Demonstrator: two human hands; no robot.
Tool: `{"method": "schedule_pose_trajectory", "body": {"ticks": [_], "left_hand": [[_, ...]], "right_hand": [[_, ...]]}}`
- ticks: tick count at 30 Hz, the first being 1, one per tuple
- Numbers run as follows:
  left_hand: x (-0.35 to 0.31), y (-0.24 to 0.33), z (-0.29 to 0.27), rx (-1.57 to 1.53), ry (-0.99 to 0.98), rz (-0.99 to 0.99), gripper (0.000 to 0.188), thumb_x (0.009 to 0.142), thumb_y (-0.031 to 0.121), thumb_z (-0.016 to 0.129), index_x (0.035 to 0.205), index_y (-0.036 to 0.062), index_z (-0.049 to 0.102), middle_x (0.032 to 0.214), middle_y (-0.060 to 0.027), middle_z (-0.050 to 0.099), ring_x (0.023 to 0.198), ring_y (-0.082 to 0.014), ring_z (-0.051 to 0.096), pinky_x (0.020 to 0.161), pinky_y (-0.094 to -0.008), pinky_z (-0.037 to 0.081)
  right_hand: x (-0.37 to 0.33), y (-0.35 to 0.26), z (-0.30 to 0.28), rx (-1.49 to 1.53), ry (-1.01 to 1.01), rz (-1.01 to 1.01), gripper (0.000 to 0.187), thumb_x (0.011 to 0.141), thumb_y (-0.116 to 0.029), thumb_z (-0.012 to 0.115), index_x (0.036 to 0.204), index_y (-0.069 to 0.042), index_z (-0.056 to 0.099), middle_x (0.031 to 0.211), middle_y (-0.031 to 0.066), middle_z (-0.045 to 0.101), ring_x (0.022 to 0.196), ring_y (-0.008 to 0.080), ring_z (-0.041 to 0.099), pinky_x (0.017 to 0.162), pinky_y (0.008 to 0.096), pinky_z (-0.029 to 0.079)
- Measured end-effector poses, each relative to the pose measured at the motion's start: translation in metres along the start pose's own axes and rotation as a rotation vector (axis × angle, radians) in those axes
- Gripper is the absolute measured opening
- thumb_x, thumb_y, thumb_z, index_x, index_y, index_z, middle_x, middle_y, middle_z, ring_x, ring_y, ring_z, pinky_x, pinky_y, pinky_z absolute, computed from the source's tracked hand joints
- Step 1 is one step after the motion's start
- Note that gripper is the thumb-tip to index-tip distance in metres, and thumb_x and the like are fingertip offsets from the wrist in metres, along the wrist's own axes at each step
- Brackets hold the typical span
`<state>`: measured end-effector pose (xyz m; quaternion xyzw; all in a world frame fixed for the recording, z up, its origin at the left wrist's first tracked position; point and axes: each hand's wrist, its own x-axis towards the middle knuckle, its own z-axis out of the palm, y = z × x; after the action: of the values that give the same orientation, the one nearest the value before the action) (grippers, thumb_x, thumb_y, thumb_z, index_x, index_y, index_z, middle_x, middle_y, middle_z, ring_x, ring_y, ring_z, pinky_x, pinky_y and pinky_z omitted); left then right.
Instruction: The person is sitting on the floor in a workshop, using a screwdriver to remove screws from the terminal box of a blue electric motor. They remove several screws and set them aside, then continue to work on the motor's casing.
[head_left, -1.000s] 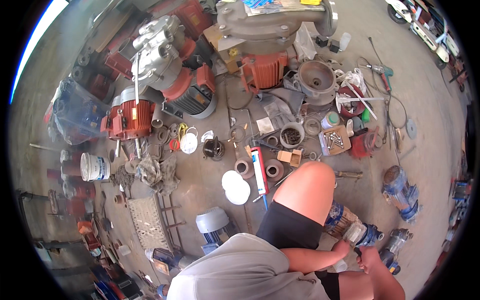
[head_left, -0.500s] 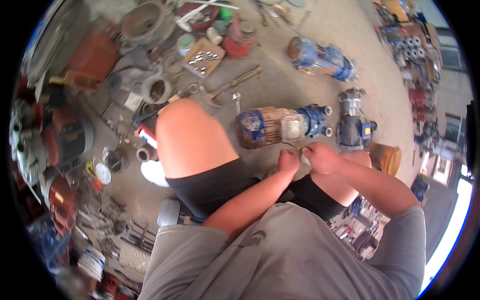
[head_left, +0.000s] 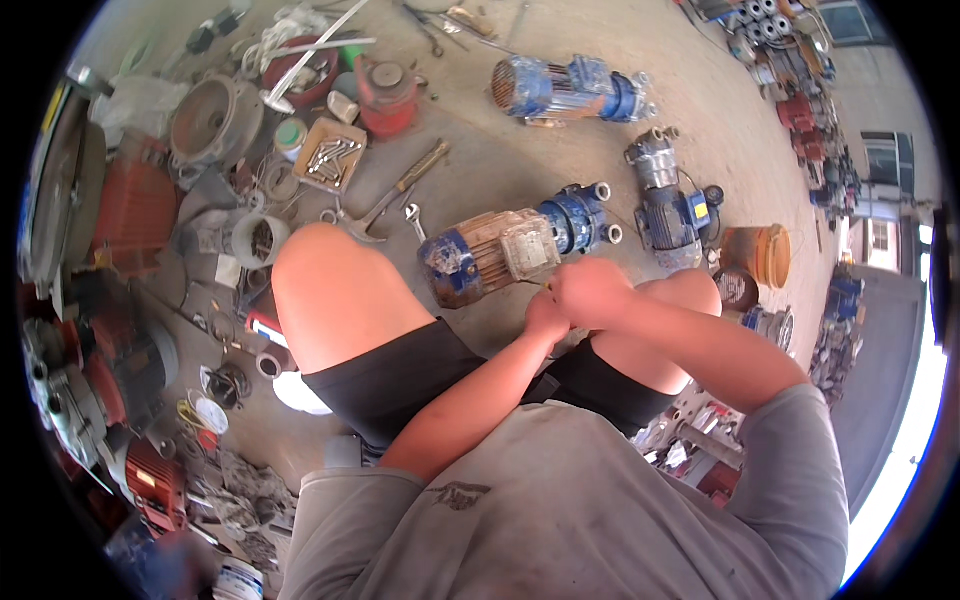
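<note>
Both of my hands are closed and pressed together just in front of a worn blue-and-rusty electric motor with a pump head [head_left: 490, 255]. My left hand [head_left: 546, 318] is a fist at the lower left. My right hand [head_left: 592, 292] wraps over it from the right and is slightly blurred. A bit of yellow shows at the fingers, and a thin dark strand runs between them and the motor's terminal box [head_left: 528, 250]. What the fingers hold is too small and hidden to make out.
Beyond lie a claw-ended bar with a wooden handle [head_left: 400, 190], an adjustable wrench [head_left: 414, 218] and a box of bolts [head_left: 328, 155]. Two more motors [head_left: 570, 90] [head_left: 668, 205] stand on the floor. A rusty orange bucket [head_left: 758, 256] is at right; parts crowd the left.
My hands, slightly apart before, have come together, the right closing over the left. The view has shifted, so the motor and floor items sit farther left.
</note>
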<state>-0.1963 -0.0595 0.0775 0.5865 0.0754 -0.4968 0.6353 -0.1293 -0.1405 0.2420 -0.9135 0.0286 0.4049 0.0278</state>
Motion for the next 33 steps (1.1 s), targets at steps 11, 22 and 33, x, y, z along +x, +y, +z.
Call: {"method": "schedule_pose_trajectory", "body": {"ticks": [11,22,33], "left_hand": [[0.037,0.028,0.005,0.819,-0.105,0.337,0.03,0.096,0.027,0.058,0.092,0.0011,0.074,0.084,-0.0158,0.075,0.084,-0.0317,0.074,0.077,-0.0448,0.055],[0.051,0.183,-0.015,0.387,-0.311,0.296,0.028,0.101,0.004,0.051,0.127,0.0015,0.063,0.102,-0.0123,0.075,0.076,-0.0152,0.066,0.068,-0.0282,0.053],[0.058,0.207,-0.002,0.208,-0.137,0.416,0.014,0.098,0.005,0.067,0.11,-0.0027,0.067,0.1,-0.0114,0.076,0.068,-0.01,0.063,0.059,-0.0243,0.051]], "right_hand": [[-0.026,0.04,-0.022,0.471,0.473,0.114,0.032,0.095,-0.028,0.054,0.095,-0.003,0.075,0.098,0.0195,0.075,0.095,0.0408,0.072,0.082,0.0512,0.057],[-0.049,0.12,-0.011,1.573,1.048,0.136,0.034,0.107,-0.028,0.056,0.114,0.0,0.074,0.068,-0.0016,0.06,0.061,0.0062,0.053,0.056,0.0259,0.043],[-0.072,0.17,-0.001,1.216,0.927,0.115,0.035,0.092,-0.037,0.066,0.104,-0.005,0.077,0.091,0.0179,0.075,0.083,0.0337,0.073,0.078,0.0415,0.057]]}}
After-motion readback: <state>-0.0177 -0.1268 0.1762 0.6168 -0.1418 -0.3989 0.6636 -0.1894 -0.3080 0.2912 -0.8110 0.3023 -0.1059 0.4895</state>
